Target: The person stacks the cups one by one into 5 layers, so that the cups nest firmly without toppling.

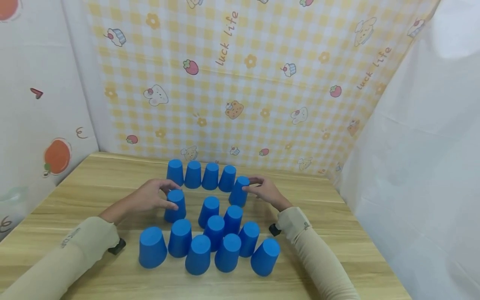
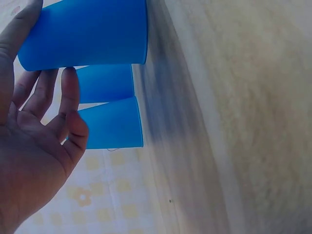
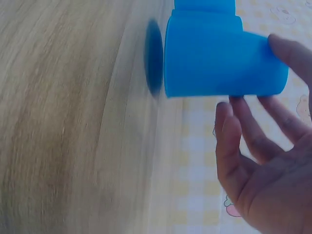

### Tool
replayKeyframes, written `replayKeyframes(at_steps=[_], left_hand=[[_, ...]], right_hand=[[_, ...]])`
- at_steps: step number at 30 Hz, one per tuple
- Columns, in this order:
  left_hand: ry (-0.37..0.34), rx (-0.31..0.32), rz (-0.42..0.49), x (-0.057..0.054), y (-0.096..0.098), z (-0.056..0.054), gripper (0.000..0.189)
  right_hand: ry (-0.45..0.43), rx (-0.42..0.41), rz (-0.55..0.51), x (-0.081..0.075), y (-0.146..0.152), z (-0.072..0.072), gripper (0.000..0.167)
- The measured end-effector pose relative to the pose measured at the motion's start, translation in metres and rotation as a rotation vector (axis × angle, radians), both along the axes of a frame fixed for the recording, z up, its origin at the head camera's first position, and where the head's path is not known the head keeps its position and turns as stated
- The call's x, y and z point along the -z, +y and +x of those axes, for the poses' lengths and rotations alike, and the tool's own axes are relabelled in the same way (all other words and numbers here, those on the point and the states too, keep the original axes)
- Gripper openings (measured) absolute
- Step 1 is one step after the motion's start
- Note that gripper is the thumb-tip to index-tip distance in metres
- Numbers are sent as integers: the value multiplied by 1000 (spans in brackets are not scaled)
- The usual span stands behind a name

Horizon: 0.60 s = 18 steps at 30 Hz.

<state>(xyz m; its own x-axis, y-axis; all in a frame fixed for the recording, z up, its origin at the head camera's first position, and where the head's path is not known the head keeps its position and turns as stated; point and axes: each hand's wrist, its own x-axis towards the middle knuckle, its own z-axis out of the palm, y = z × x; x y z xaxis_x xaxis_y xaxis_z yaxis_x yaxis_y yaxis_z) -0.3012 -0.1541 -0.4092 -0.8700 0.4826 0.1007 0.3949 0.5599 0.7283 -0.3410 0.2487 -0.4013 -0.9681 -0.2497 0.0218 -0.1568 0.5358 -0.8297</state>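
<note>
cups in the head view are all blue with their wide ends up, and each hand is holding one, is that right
One thing is off: the cups have their narrow ends up and their wide ends down, as the head view shows. They are all blue, and the left hand and the right hand are each holding one.

Left hand and right hand grip, curved (2 sleeved arms extended forward).
</note>
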Motion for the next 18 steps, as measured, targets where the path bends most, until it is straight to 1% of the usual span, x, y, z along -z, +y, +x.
replayKeyframes(at_steps=[4,7,13,18], left_hand=[[0,-8,3,-1,0,0,59],[-1,-11,8,-2,0,0,58],[1,-15,23,0,2,-2,58],[-5,-12,32,2,3,-3,60]], right_hand=[[-11,91,-14,0,2,-3,50],[-25,143,-30,-1,2,-5,49],[-49,216,-65,-2,1,-8,53],[-35,242,-91,-1,-2,-11,52]])
